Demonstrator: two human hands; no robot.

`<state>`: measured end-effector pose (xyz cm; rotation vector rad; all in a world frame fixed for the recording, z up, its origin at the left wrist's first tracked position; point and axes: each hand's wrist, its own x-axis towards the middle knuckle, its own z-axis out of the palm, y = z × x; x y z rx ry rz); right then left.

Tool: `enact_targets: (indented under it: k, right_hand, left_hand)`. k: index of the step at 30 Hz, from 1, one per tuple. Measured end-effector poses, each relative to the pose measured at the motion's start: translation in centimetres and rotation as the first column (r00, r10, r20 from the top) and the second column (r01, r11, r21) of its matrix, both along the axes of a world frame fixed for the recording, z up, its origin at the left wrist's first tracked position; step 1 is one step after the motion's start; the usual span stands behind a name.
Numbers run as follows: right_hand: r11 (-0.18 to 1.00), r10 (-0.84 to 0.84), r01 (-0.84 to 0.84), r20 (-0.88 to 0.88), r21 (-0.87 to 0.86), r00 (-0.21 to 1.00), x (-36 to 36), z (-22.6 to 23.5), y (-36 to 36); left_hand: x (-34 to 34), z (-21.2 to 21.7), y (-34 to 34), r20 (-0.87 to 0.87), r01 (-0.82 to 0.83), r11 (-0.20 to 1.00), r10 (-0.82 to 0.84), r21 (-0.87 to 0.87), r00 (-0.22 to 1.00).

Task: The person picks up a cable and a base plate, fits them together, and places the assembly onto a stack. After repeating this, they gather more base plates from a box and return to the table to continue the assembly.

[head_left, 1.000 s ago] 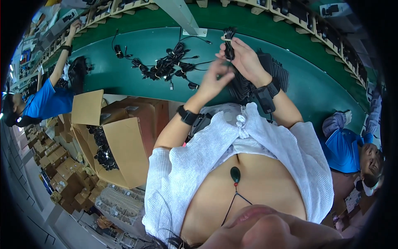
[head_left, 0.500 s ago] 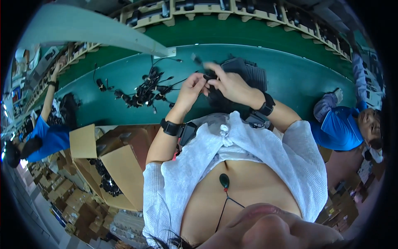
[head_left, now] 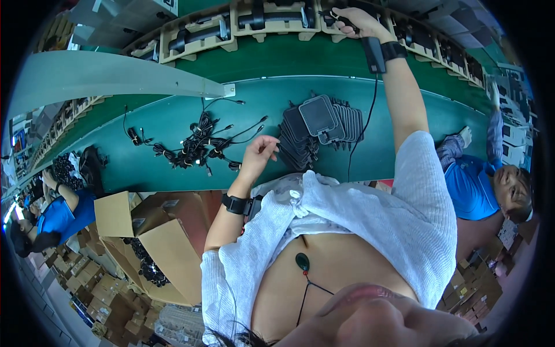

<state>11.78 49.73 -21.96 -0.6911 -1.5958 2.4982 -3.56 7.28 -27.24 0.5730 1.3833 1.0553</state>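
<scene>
My right hand is stretched to the far belt, over a beige moulded tray. Its fingers are closed round a black cable, partly hidden by them. My left hand stays low over the green bench, its thumb and fingers pinched together. Something small and dark shows at its fingertips, too small to name. Just right of it lies a stack of flat dark grey rectangular pieces with rounded corners, one lying face up on top. To its left is a heap of coiled black cables, their plugs sticking out.
Beige trays holding black parts line the far belt. A pale metal arm crosses the upper left. An open cardboard box with black items stands below the bench. People in blue work at the left and right.
My right hand has gone from beside my left hand out to the far trays, carrying the black cable. My left hand has dropped slightly, and the dark grey stack is now uncovered.
</scene>
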Motion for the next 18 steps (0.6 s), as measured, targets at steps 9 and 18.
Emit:
enact_targets:
  k: [9,18]
  right_hand:
    - [0.417,-0.621,-0.098,0.362,0.904,0.696,2.4,-4.2,5.4]
    - [0.080,-0.629,-0.634,0.532,0.769,0.567,-1.0,1.0,2.8]
  left_hand:
    - [0.6,0.0,-1.2,-0.011,-0.023,0.999,0.022,-0.045,1.000]
    - [1.1,0.1,-1.1,-0.011,0.004,0.999,-0.005,-0.054,1.000]
